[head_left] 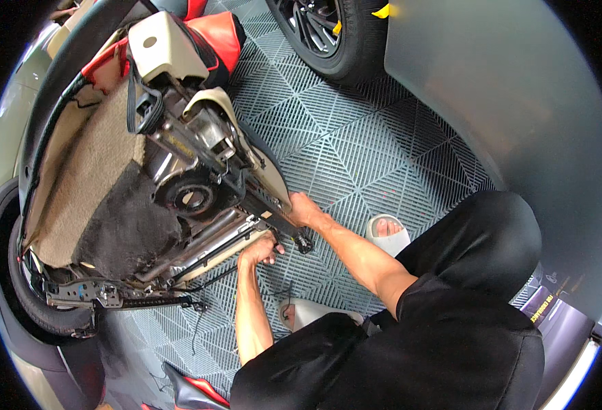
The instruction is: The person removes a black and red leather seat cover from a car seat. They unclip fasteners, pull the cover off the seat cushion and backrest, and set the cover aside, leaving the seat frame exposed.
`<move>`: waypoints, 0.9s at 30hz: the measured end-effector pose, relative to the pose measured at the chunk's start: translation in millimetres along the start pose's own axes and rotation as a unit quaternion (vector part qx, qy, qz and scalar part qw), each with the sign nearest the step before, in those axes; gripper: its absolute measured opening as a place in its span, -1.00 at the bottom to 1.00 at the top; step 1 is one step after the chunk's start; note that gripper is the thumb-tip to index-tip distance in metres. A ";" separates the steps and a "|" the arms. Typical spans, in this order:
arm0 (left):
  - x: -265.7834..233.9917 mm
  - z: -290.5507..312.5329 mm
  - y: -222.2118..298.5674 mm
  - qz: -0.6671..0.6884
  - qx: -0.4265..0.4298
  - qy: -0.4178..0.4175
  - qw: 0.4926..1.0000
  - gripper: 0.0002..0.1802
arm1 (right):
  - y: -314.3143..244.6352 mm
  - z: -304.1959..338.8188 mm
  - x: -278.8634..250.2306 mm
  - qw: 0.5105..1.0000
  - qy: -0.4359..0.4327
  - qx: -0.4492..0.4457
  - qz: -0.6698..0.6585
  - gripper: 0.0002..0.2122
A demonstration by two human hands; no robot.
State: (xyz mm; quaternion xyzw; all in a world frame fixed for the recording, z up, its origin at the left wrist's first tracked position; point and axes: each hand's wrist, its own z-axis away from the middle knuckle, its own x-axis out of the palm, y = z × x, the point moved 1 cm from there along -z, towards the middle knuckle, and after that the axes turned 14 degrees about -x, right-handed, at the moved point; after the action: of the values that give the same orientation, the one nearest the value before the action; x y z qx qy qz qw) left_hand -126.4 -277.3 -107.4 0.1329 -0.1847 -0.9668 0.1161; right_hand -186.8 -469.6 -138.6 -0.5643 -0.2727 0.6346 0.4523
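A car seat (198, 167) lies tipped over on the left, its underside, metal frame and beige side trim (270, 164) exposed. My left hand (260, 251) is at the seat base's near edge, beside a metal rail (212, 254). Its fingers are curled; what they hold, if anything, is hidden. My right hand (303, 209) is closed around the lower end of the trim side, beside a dark rail (273, 208), with its fingertips out of sight. Just between the two hands the rail ends in a black fitting (303, 242).
The floor has grey slatted tiles (328, 130). A car wheel (355, 41) and a grey body panel (492, 89) stand at the right. Red and black padded pieces (219, 44) sit behind the seat; another red and black piece (195, 389) lies at the bottom. Thin wires (195, 328) hang nearby.
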 end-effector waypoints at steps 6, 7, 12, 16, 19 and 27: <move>2.6 -27.0 -32.7 0.018 0.015 -0.010 1.000 -0.58 | 14.6 -3.7 -1.5 0.964 -0.006 0.052 -0.262 -0.74; 5.0 -25.7 -32.4 -0.010 -0.005 -0.007 1.000 -0.55 | 17.8 -4.4 0.1 0.956 0.007 0.068 -0.287 -0.74; 25.9 -3.3 -29.8 0.103 0.045 0.045 0.993 -0.63 | 25.1 4.7 19.0 0.983 0.149 -0.008 -0.109 -0.72; 26.3 29.5 -30.5 0.134 0.050 0.094 0.985 -0.57 | 17.9 9.5 28.9 0.955 0.248 -0.021 -0.161 -0.69; 19.3 43.6 -47.4 0.162 0.080 0.116 0.977 -0.49 | 11.7 1.1 32.4 0.944 0.267 -0.009 -0.195 -0.75; 18.0 63.2 -63.3 0.204 0.080 0.178 0.959 -0.58 | 22.3 -3.4 40.3 0.900 0.251 0.038 -0.353 -0.83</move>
State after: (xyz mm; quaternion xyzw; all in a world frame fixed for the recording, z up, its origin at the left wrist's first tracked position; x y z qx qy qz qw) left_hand -173.3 -204.3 -79.1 0.2709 -0.2615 -0.8654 0.3307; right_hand -187.6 -444.5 -177.3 -0.5539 -0.3072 0.2801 0.7214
